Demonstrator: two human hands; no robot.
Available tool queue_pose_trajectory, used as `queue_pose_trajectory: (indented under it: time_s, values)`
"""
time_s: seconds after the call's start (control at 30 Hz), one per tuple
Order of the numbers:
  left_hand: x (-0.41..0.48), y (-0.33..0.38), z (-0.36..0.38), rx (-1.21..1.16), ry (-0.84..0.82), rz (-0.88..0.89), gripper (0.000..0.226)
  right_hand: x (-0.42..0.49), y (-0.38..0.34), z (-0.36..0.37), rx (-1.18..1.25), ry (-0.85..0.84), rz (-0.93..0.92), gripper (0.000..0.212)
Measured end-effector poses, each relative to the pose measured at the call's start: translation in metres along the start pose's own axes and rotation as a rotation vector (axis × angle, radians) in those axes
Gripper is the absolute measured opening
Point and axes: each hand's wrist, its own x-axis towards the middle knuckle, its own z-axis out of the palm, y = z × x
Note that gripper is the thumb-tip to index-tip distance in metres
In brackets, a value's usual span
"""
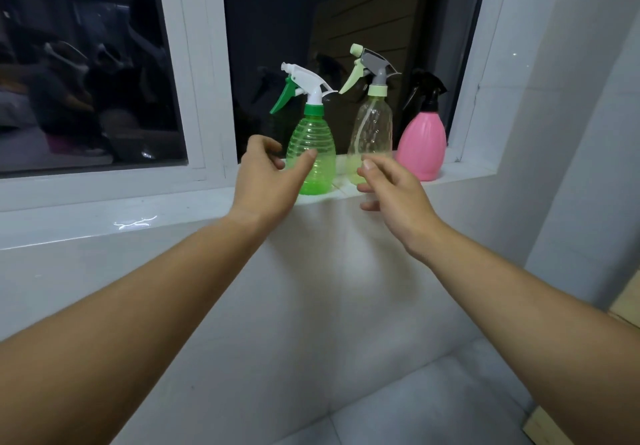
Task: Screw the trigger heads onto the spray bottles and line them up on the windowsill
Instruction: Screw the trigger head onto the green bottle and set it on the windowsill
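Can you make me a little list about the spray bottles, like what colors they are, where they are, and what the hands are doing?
place: white windowsill
bottles: three, upright, in a row
left one: green bottle, white and green trigger head
middle one: clear bottle, grey and pale green trigger head
right one: pink bottle, black trigger head
trigger heads: all on
left hand: open, at the green bottle
right hand: open, in front of the clear bottle

green bottle [313, 153]: see-through bright green, ribbed rings, green collar, white head with green trigger. middle bottle [372, 139]: clear, pale yellow-green tint, bumpy texture, pale green collar and trigger, grey head. pink bottle [422, 146]: solid pink, all-black head. windowsill [104, 233]: glossy white. window frame [194, 63] white too, glass dark. wall tiles [346, 306] pale grey-white.
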Motion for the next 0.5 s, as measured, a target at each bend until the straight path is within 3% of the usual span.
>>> queue_pose_trajectory:
  time_s: [0.1, 0.23, 0.37, 0.5]
  values:
    - [-0.030, -0.005, 0.015, -0.135, -0.073, -0.004, 0.025, -0.028, 0.020, -0.028, -0.037, 0.049, 0.063, 0.015]
    - [-0.082, -0.034, 0.060, -0.140, -0.402, -0.194, 0.022, -0.069, 0.072, -0.074, -0.106, 0.100, 0.226, 0.020]
    - [-0.147, -0.091, 0.116, -0.087, -0.751, -0.450, 0.015, -0.121, 0.137, -0.124, -0.258, 0.038, 0.480, 0.032]
    - [-0.210, -0.149, 0.163, -0.073, -1.000, -0.730, 0.035, -0.174, 0.206, -0.169, -0.402, -0.004, 0.698, 0.034]
